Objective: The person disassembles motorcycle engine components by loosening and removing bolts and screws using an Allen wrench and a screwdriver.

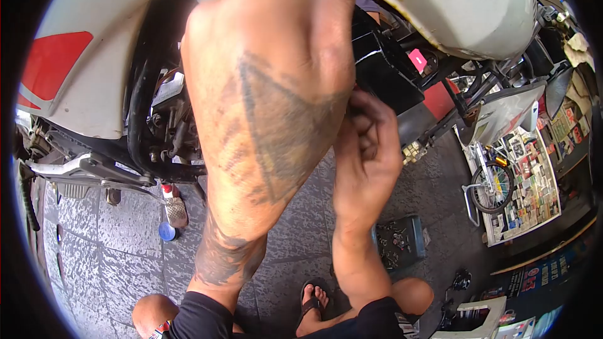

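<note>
My left hand (276,81), with a triangular tattoo on its back, is raised close to the camera over the motorcycle frame (141,100). Its thumb points upward; the other fingers are hidden or blurred. Just to the right and lower, my right hand (370,144) has its fingers curled in. Whatever lies between those fingers is hidden. Behind it sits a black box-like part (389,69) of the motorcycle, near a small pink piece (416,60). A pale body panel with a red patch (56,63) is at the left, and another pale panel (458,6) is at the upper right.
On the tiled floor (282,263) stand a small bottle (176,207) and a blue cap (166,231). A blue-grey tray (414,232) holds several metal parts. At the right, a small wheel (492,186) stands before a printed sheet (534,194). My sandaled foot (312,304) is below.
</note>
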`<state>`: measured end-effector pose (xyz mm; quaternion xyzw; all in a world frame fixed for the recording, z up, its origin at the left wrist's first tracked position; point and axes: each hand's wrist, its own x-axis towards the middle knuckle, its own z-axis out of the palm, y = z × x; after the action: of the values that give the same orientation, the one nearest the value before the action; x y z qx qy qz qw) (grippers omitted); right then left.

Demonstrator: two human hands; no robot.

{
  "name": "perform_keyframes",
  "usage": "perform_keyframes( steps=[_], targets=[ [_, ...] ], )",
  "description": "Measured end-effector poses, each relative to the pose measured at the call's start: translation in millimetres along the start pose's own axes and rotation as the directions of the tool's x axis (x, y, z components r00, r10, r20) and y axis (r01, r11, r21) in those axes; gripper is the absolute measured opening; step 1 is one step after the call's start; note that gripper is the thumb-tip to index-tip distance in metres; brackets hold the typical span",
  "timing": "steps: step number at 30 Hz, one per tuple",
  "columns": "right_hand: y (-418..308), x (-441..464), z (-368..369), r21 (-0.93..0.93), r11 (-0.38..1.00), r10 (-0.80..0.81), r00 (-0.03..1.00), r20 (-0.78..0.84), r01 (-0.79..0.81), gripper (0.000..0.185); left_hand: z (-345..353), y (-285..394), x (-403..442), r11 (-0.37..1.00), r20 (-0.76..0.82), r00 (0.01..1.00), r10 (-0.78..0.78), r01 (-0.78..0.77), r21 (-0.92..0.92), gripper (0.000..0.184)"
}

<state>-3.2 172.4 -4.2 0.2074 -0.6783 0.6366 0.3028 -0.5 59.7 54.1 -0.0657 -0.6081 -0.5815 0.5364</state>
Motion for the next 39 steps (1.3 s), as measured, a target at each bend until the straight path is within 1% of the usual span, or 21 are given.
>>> perform_keyframes(
  steps=[1, 3, 7, 8, 10, 13, 16, 18, 19, 20, 23, 25, 26, 27, 28, 30, 31, 34, 35, 38, 39],
  targets=[
    [-2.0, 8.2, -2.0, -0.201, 0.968, -0.129, 0.984, 0.120, 0.151, 0.016, 0.3, -0.2, -1.5, 1.000, 0.007, 1.000, 0.005, -0.005, -0.005, 0.035],
    [-7.1, 26.2, -1.3, -0.190, 0.964, -0.160, 0.977, 0.142, 0.185, 0.019, 3.2, -1.6, -1.5, 1.000, 0.021, 1.000, 0.016, -0.015, -0.018, 0.035],
    [-22.7, 57.4, 0.0, -0.258, 0.881, -0.303, 0.891, 0.337, 0.397, 0.011, 7.5, -2.8, -2.0, 0.999, 0.032, 0.999, 0.026, -0.024, -0.042, 0.036],
    [-22.3, 60.4, 0.1, -0.267, 0.819, -0.406, 0.842, 0.355, 0.508, 0.011, 9.0, -2.9, -2.1, 0.998, 0.035, 0.999, 0.025, -0.023, -0.052, 0.036],
    [-20.9, 63.2, -0.3, -0.263, 0.748, -0.501, 0.778, 0.378, 0.609, 0.012, 10.4, -3.9, -3.2, 0.998, 0.041, 0.999, 0.024, -0.021, -0.067, 0.036],
    [-24.5, 66.2, -1.6, -0.270, 0.717, -0.506, 0.746, 0.432, 0.643, 0.013, 9.6, -7.3, -6.6, 0.995, 0.063, 0.998, 0.022, -0.015, -0.101, 0.037],
    [-31.7, 64.7, -6.5, -0.467, 0.648, -0.374, 0.786, 0.492, 0.601, 0.022, -0.5, -10.8, -16.8, 0.989, 0.084, 0.996, -0.036, 0.047, -0.137, 0.038],
    [-29.1, 66.6, -8.9, -0.437, 0.717, -0.346, 0.821, 0.454, 0.544, 0.027, -9.7, -17.9, -30.4, 0.977, 0.092, 0.983, -0.160, 0.171, -0.131, 0.039],
    [-27.5, 66.9, -9.6, -0.419, 0.773, -0.308, 0.859, 0.408, 0.476, 0.032, -13.1, -24.3, -39.6, 0.955, 0.113, 0.956, -0.270, 0.281, -0.093, 0.041],
    [-24.6, 67.7, -9.4, -0.393, 0.779, -0.331, 0.853, 0.404, 0.489, 0.034, -15.4, -30.8, -49.4, 0.925, 0.162, 0.915, -0.369, 0.378, -0.028, 0.038],
    [-21.0, 69.4, -14.0, -0.333, 0.835, -0.315, 0.877, 0.364, 0.438, 0.025, -5.4, -50.6, -78.4, 0.797, 0.323, 0.736, -0.595, 0.591, 0.121, 0.042],
    [-23.7, 66.9, -17.7, -0.374, 0.847, -0.246, 0.902, 0.354, 0.378, 0.027, 3.0, -50.9, -90.4, 0.739, 0.430, 0.651, -0.626, 0.672, 0.058, 0.045],
    [-23.1, 67.1, -18.0, -0.371, 0.852, -0.247, 0.908, 0.338, 0.369, 0.028, 1.3, -45.2, -85.2, 0.662, 0.556, 0.550, -0.623, 0.749, 0.001, 0.043],
    [-22.7, 66.6, -18.4, -0.368, 0.858, -0.248, 0.916, 0.316, 0.359, 0.029, 5.0, -43.8, -85.7, 0.664, 0.557, 0.553, -0.620, 0.747, -0.002, 0.043],
    [-22.4, 66.0, -17.6, -0.378, 0.850, -0.255, 0.914, 0.314, 0.367, 0.030, 11.5, -42.7, -87.4, 0.571, 0.619, 0.552, -0.558, 0.797, -0.196, 0.040],
    [-24.7, 62.9, -15.7, -0.379, 0.857, -0.232, 0.919, 0.320, 0.348, 0.031, 16.5, -40.0, -86.5, 0.283, 0.703, 0.552, -0.447, 0.834, -0.474, 0.037],
    [-25.6, 62.9, -13.6, -0.383, 0.864, -0.202, 0.922, 0.329, 0.326, 0.032, 16.8, -39.5, -83.7, 0.288, 0.696, 0.563, -0.445, 0.826, -0.485, 0.037],
    [-22.6, 63.4, -17.9, -0.375, 0.861, -0.209, 0.912, 0.353, 0.342, 0.030, 14.2, -39.6, -80.5, 0.018, 0.761, 0.493, -0.421, 0.844, -0.537, 0.034],
    [-22.6, 66.8, -19.5, -0.386, 0.843, -0.229, 0.899, 0.374, 0.375, 0.029, 15.5, -42.3, -80.6, 0.023, 0.753, 0.507, -0.419, 0.835, -0.550, 0.034],
    [-32.5, 68.5, -17.3, -0.396, 0.828, -0.188, 0.862, 0.471, 0.397, 0.028, 18.7, -46.9, -84.9, -0.229, 0.825, 0.412, -0.387, 0.823, -0.519, 0.030],
    [-38.1, 67.3, -13.8, -0.420, 0.815, -0.140, 0.839, 0.526, 0.400, 0.028, 18.2, -47.0, -84.9, -0.230, 0.824, 0.420, -0.381, 0.820, -0.524, 0.030]
  ],
)
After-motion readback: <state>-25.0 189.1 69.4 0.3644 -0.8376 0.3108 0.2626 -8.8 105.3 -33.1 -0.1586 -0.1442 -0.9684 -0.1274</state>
